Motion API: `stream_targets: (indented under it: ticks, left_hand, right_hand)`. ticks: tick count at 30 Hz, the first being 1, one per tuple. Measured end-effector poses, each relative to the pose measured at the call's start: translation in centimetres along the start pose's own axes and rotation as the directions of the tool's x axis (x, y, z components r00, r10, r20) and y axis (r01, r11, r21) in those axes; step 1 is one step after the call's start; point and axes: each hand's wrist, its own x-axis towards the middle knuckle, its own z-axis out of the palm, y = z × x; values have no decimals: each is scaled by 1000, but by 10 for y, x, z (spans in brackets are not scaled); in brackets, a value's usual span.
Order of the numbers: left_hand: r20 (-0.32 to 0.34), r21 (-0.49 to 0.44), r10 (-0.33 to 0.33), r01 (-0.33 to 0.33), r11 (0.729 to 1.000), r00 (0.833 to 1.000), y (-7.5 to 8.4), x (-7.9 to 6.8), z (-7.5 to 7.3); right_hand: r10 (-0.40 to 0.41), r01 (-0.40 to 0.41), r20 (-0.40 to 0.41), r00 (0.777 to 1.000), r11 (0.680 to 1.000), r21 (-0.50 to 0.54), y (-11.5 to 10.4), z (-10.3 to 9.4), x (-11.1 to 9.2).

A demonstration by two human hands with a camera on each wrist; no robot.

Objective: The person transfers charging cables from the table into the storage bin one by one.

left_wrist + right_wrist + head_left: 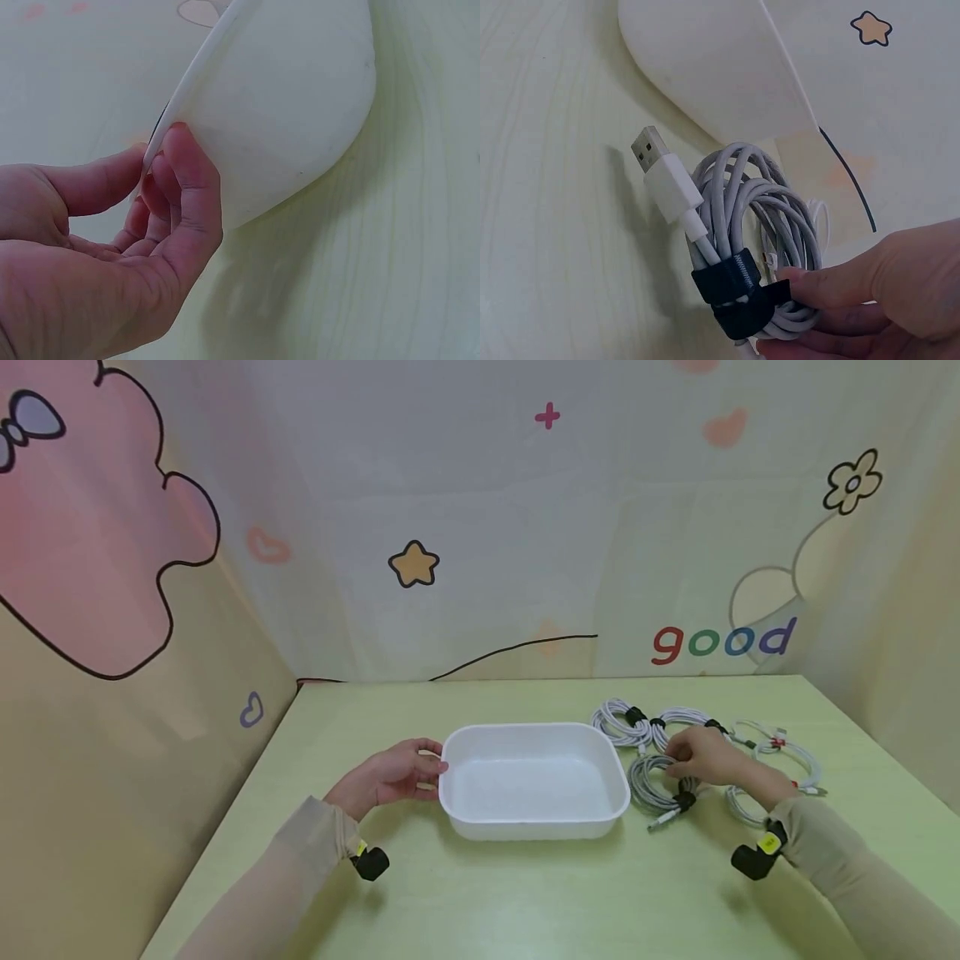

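Observation:
A white rectangular plastic tub stands on the table in the head view. My left hand is at its left side. In the left wrist view the thumb and index finger pinch the tub's rim between them. To the right of the tub, my right hand grips a coiled grey USB cable, thumb beside its black hook-and-loop strap. The coil is tilted up, and its USB plug casts a shadow on the table. The fingers behind the coil are partly hidden.
Two white coiled cables with black straps, one at the far left and one beside it, lie behind my right hand. Thinner white cables with red ties lie further right. A printed cloth hangs behind the pale wooden table.

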Motion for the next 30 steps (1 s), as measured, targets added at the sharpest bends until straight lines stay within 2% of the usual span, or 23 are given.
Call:
stream_targets:
  ticks: [8, 16, 21, 30]
  left_hand:
    - [-2, 9, 0, 0, 1000, 1000, 4, 0, 0]
    - [20, 2, 1, -1, 1000, 1000, -1, 1, -2]
    - [28, -7, -3, 3, 1000, 1000, -1, 1, -2]
    - [12, -26, -10, 10, 1000, 1000, -1, 2, -2]
  right_hand:
    - [100, -102, 22, 995, 990, 102, -8, -31, -1]
    - [127, -132, 42, 991, 981, 144, -32, -47, 16]
    - [115, -122, 58, 992, 984, 133, -52, -45, 33]
    - [67, -74, 62, 996, 990, 120, -79, -25, 64]
